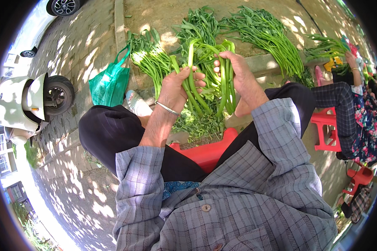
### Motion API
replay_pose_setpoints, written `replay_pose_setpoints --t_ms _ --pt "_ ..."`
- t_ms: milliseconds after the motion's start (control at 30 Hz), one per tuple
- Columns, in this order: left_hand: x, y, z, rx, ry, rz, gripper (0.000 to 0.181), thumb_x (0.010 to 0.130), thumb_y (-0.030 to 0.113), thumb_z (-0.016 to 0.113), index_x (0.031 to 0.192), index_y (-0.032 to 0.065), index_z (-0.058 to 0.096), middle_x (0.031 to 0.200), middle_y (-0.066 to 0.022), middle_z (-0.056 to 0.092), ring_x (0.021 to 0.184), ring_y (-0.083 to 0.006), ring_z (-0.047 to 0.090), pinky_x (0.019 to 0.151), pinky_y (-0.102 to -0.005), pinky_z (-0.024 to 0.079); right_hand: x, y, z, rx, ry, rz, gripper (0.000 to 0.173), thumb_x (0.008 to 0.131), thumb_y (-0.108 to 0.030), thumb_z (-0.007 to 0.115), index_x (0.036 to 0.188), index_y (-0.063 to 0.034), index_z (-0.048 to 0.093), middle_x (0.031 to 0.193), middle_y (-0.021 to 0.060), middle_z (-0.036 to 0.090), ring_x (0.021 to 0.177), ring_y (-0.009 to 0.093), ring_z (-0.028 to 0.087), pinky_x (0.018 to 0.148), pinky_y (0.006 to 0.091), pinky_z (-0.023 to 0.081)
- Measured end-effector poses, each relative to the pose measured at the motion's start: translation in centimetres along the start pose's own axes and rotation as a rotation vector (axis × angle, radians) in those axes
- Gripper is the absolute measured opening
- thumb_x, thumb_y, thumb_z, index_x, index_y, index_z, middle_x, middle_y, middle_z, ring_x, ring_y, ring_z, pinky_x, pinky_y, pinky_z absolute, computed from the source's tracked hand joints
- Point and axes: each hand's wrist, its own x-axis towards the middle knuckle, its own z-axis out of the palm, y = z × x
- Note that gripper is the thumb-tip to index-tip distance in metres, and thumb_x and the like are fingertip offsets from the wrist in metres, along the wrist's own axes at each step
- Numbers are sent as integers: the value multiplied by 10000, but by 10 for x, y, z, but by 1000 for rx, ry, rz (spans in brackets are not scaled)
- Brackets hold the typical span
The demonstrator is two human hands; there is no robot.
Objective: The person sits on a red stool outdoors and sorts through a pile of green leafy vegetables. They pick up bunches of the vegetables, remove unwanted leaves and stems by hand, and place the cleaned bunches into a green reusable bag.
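Observation:
My left hand [179, 82], with a bangle at the wrist, grips a few thick green stalks of leafy greens, probably water spinach [198, 94]. Several similar stalks [229, 97] hang from my right hand [240, 73], pinched between thumb and fingers. Both hands are raised side by side between my knees. Below them lies a heap of short cut stems and leaves [204, 124]. Beyond my hands, long bunches of the same greens rest on the ground: one at left [150, 66], one in the middle [201, 28], one at right [273, 44].
A red plastic stool [204, 153] is under me. At left stand a green bag [110, 86], a scooter [22, 100] and a white car [37, 23]. A seated person [341, 109] on another red stool [326, 128] holds greens at right. A low kerb [260, 64] runs past the bunches.

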Motion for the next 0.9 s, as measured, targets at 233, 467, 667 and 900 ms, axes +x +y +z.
replay_pose_setpoints --t_ms 233,467,667,900 --pt "9 -1 -14 -165 -43 11 275 922 246 482 1083 24 500 826 -51 555 791 -188 554 713 -339 483 2 -6 -1 77 28 -2 179 762 -167 625 850 -22 567 677 62 574 548 160 550 503 258 452" --pt "9 0 -5 -219 32 -3 169 926 182 461 960 21 503 814 -97 582 708 -219 597 651 -368 519 5 -5 -3 124 -45 10 187 752 -158 671 862 -36 582 693 41 583 583 141 565 536 247 459" --pt "9 -9 2 -89 -33 5 235 904 184 517 1051 0 509 840 -67 576 742 -178 571 667 -321 496 -1 1 6 96 -6 -62 168 749 -150 670 829 -19 601 725 64 611 609 158 587 548 279 476" --pt "7 -26 19 83 83 46 196 881 149 558 1022 14 558 845 -47 597 679 -140 568 611 -270 486 -5 7 14 62 3 80 228 726 -172 693 812 15 594 711 90 595 600 182 578 530 310 497"
